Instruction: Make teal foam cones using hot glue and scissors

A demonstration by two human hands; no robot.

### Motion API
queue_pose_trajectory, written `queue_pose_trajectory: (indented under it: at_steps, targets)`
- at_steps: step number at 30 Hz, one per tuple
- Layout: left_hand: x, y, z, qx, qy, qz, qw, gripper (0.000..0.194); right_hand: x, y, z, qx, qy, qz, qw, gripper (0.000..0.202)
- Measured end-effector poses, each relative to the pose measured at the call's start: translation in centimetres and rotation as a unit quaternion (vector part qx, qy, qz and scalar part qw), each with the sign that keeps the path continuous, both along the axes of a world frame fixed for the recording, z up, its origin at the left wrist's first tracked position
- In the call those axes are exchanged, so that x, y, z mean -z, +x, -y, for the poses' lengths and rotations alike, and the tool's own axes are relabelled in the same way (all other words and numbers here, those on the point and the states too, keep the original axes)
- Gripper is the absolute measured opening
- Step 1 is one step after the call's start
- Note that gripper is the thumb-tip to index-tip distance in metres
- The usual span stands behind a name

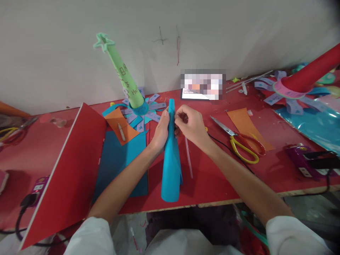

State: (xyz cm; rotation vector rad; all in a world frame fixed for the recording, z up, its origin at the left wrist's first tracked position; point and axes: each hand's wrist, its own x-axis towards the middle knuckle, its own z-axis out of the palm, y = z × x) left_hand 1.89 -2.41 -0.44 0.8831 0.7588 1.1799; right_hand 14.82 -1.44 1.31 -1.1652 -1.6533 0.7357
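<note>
A rolled sheet of blue paper (171,166), narrow at the far end and wide at the near end, lies lengthwise in front of me. My left hand (161,131) grips its left side with the thumb along the upper part. At its right side is my right hand (189,124), fingers bent and pinched close to the paper's edge; what they hold, if anything, is hidden. A loose flap shows at the roll's lower right. Beneath my right hand lies a pale thin stick (188,159). Scissors (236,138) with red and yellow handles rest to the right.
A green paper tube (127,78) topped by a star stands at the back left. An upright red board (71,166) is at left, beside flat blue sheets (124,163). Orange paper (247,124), a blurred screen (202,86), a red tube (313,72) and a purple power strip (302,159) are around.
</note>
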Motion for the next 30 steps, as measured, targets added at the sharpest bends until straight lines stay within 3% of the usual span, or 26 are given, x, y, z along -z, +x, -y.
queue_pose_trajectory:
  at_steps: [13, 20, 24, 30]
  targets:
    - [0.3, -0.3, -0.3, 0.002, 0.017, -0.020, 1.000, 0.037, 0.0, 0.2, -0.5, -0.013, 0.020, 0.013, 1.000, 0.013]
    - [0.3, -0.5, -0.6, -0.015, -0.026, -0.053, 0.998, 0.047, 0.5, 0.6, -0.1, -0.004, 0.006, 0.021, 1.000, 0.014]
    - [0.5, -0.7, -0.9, -0.014, -0.035, -0.057, 0.998, 0.056, 1.7, 1.4, 0.6, 0.021, 0.014, 0.004, 1.000, 0.022]
    - [0.3, -1.1, -1.0, -0.054, 0.004, -0.048, 0.997, 0.057, 4.4, 1.7, 1.5, -0.017, -0.070, -0.011, 0.997, 0.054]
